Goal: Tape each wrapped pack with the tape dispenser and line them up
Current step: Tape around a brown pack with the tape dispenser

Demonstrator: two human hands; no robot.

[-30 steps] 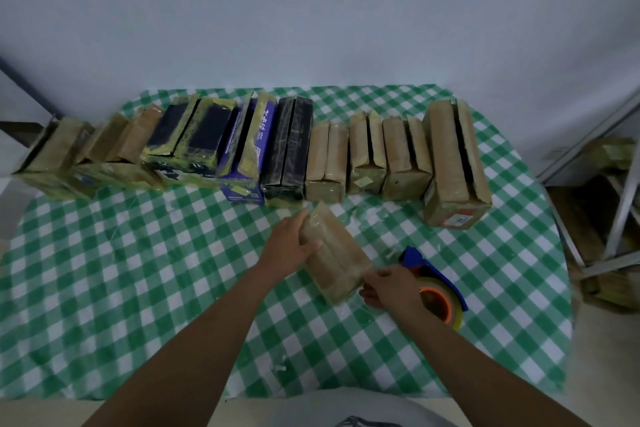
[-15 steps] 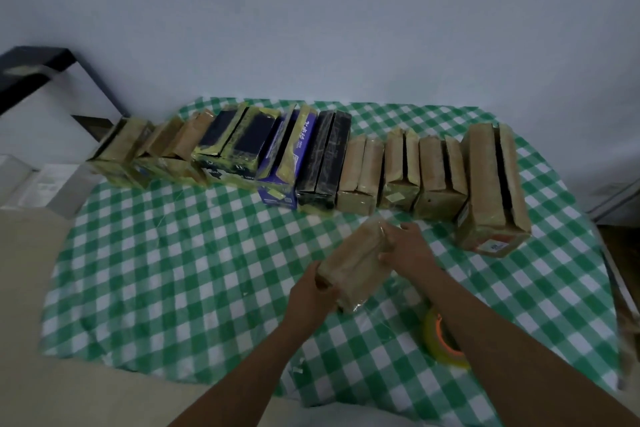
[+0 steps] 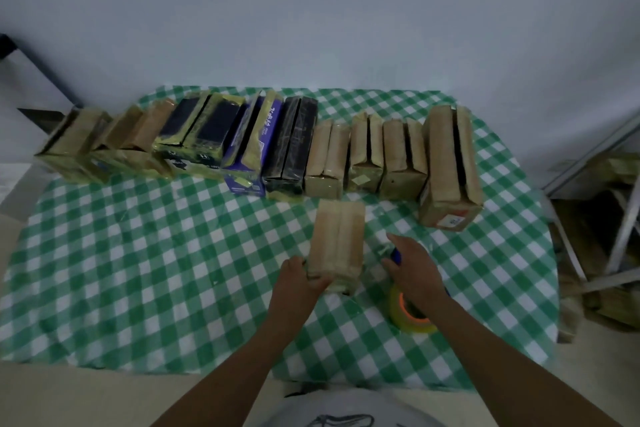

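In the head view the wrapped pack (image 3: 337, 243) has its long axis running straight away from the person, its far end pointing at the row of taped packs (image 3: 327, 156) along the back of the checked tablecloth (image 3: 138, 253) and stopping just short of it. The left hand (image 3: 298, 279) grips its near end, thumb curled over the top; the right hand (image 3: 414, 270) lies just right of the pack, over the tape dispenser (image 3: 410, 312), hiding most of it, and whether it grips I cannot tell

glossy film over brown paper pack (image 3: 336, 239); checked cloth tablecloth (image 3: 138, 253), matt.
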